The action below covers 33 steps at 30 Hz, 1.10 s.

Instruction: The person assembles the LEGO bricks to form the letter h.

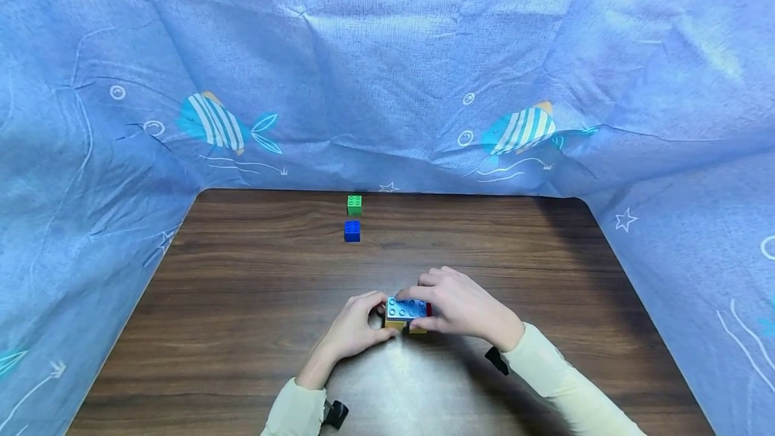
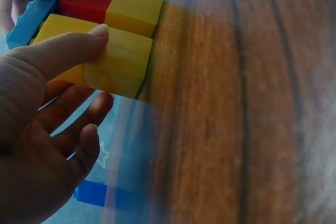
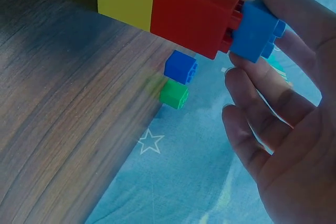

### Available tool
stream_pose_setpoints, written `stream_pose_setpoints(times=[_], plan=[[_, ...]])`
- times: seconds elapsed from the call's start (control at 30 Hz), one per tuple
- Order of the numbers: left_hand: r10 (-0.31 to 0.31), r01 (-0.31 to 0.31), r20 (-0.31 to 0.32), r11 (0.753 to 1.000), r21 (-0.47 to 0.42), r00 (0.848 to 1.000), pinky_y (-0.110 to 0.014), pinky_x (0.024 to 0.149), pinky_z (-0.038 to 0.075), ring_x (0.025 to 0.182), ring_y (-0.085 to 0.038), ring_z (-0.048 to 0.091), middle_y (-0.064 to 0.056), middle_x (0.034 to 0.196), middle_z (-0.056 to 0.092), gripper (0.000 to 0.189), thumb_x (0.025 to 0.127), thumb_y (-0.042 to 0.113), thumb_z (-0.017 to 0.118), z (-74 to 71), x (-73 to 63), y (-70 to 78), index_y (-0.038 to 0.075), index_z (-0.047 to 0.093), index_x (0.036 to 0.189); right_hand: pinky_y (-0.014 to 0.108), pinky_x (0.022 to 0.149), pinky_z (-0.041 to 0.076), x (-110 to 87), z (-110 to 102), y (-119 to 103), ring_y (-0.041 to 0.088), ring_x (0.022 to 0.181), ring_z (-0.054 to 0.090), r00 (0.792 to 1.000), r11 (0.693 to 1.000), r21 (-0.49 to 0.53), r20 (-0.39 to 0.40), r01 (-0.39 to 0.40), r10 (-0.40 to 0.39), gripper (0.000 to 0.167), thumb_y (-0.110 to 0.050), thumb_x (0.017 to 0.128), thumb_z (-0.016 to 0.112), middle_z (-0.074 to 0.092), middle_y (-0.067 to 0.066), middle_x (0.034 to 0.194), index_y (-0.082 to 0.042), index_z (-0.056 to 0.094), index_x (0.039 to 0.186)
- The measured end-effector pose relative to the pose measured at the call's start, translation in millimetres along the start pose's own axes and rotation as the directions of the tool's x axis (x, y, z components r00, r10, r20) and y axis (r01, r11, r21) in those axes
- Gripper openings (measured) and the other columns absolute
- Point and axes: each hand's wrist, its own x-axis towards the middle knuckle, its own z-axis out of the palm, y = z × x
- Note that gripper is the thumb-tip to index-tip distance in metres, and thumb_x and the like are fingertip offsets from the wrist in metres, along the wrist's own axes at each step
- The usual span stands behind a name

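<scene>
Toy-brick structure (image 1: 402, 309): on the bench (image 1: 260, 274) between your hands, a light-blue brick (image 3: 254, 32) across a yellow column (image 2: 121, 64) and a red-and-yellow column (image 2: 112, 3), studs showing beneath.
Right hand (image 1: 457, 303): your thumb and fingers pinch the light-blue brick.
Left hand (image 1: 351, 328): your thumb and fingers grip the yellow column.
Farther back: a small blue brick (image 1: 352, 231) and small green brick (image 1: 354, 205).
</scene>
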Motion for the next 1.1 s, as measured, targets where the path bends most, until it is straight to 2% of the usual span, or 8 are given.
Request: stream_pose_setpoints(times=[0.67, 0.83, 1.1], plan=[[-0.015, 0.015, -0.007, 1.0, -0.008, 1.0, -0.032, 0.08, 0.051, 0.087, -0.017, 0.061, 0.009, 0.093, 0.062, 0.03, 0.081, 0.018, 0.087, 2.2, 1.6, 1.3, 0.018, 0.068, 0.105, 0.026, 0.069, 0.044, -1.4, -1.8, 0.4, 0.007, 0.073, 0.049, 1.0, 1.0, -0.026, 0.003, -0.007, 0.007, 0.039, -0.045, 0.085, 0.08, 0.063, -0.01, 0.085, -0.026, 0.074, 0.119], [-0.025, 0.025, -0.002, 1.0, -0.009, 1.0, -0.031, 0.081, 0.051, 0.088, -0.016, 0.061, 0.011, 0.094, 0.062, 0.03, 0.082, 0.019, 0.086, 1.3, 1.3, 0.7, 0.018, 0.069, 0.106, 0.025, 0.067, 0.041, -1.5, 0.0, -1.7, 0.006, 0.072, 0.05, 1.0, 0.999, -0.052, -0.028, -0.005, 0.003, 0.039, -0.045, 0.083, 0.082, 0.063, -0.011, 0.084, -0.025, 0.076, 0.116], [0.013, -0.013, -0.032, 1.0, -0.001, 0.999, -0.034, 0.079, 0.052, 0.085, -0.015, 0.061, 0.01, 0.091, 0.063, 0.029, 0.079, 0.015, 0.088, 1.2, -0.6, -1.4, 0.018, 0.069, 0.101, 0.025, 0.067, 0.037, -1.2, 7.8, -3.8, 0.007, 0.071, 0.054, 0.996, 0.996, -0.092, -0.094, -0.003, -0.006, 0.039, -0.045, 0.08, 0.084, 0.066, -0.012, 0.083, -0.026, 0.077, 0.113]])
